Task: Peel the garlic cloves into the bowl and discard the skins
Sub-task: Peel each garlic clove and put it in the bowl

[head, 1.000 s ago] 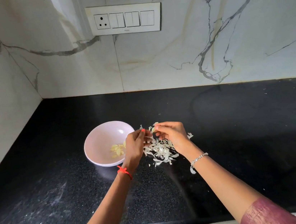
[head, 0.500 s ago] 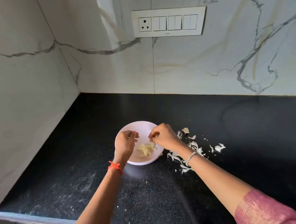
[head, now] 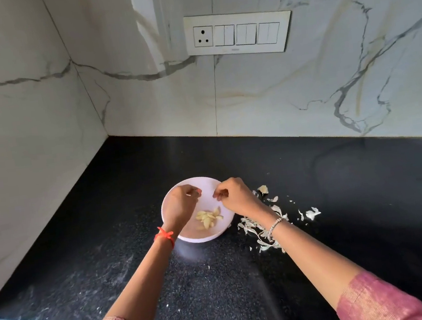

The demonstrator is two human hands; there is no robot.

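Cloves in the bowl look small, firm, slippery: pinch across the ends; left hand and right hand above it curl fingertips together, contents indiscernible.

Whether the left hand or right hand holds anything is too small to tell.

I'm in a home kitchen: black stone counter across the lower frame, marble wall tiles behind, switch panel upper middle, garlic in a bowl.
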